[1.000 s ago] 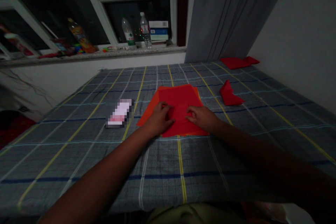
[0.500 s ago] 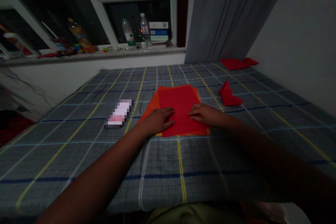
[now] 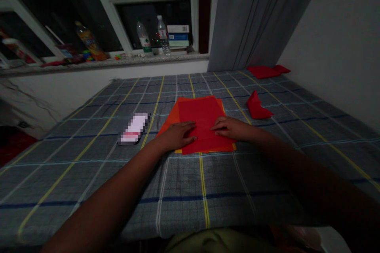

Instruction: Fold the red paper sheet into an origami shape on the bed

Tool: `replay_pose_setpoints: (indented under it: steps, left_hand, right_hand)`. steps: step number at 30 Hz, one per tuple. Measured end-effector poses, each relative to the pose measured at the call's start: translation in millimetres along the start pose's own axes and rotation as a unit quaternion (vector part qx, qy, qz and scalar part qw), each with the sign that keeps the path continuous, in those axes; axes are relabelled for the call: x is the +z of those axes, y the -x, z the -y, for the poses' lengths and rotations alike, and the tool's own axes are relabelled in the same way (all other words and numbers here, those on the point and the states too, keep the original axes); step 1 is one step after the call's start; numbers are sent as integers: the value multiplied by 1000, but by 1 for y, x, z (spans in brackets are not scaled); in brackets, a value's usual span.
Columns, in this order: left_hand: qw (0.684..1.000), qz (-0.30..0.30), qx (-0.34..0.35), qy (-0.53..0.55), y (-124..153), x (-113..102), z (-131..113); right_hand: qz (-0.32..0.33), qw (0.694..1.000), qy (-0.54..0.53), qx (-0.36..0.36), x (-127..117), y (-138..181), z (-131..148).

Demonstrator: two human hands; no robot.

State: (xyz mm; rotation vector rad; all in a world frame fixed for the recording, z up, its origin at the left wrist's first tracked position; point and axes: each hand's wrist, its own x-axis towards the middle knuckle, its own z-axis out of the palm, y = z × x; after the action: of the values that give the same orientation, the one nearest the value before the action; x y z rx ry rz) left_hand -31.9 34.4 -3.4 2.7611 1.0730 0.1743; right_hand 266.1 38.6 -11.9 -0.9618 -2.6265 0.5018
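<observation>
The left hand (image 3: pixel 179 134) is lying palm down on the near left part of a red paper sheet (image 3: pixel 199 110), its fingers extended and its thumb standing apart, gripping nothing. The right hand (image 3: pixel 233 127) is resting opposite, its fingers bunched and their tips meeting the sheet; whether they are pinching a fold cannot be told. Placed on either side, the two hands are probably steadying the paper and flattening it. The sheet is lying before the person on orange paper (image 3: pixel 170 119), which is showing mainly at the left. Its far edge is pointing toward the window; its long axis appears to be running away from the person, roughly along the cloth's stripes, though foreshortening is making this uncertain. To the left, a smartphone (image 3: pixel 135 128) is lying slantwise, its screen facing up, presumably for easy viewing. To the right, a folded red paper piece (image 3: pixel 257 107) is sitting apart on the plaid cloth (image 3: pixel 184 189). Farther back, more red paper (image 3: pixel 263 72) is lying near the curtain (image 3: pixel 252 16).
</observation>
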Motion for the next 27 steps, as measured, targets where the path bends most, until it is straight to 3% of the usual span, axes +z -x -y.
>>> replay_pose_setpoints:
  steps: [19,27]
  left_hand:
    - [1000,-6,-3,4,1,-1,-1]
    - [999,-36,26,-7,1,-3,-6]
  right_hand:
    - [45,999,-1,12,-9,9,1]
    - [-9,996,85,9,-7,8,19]
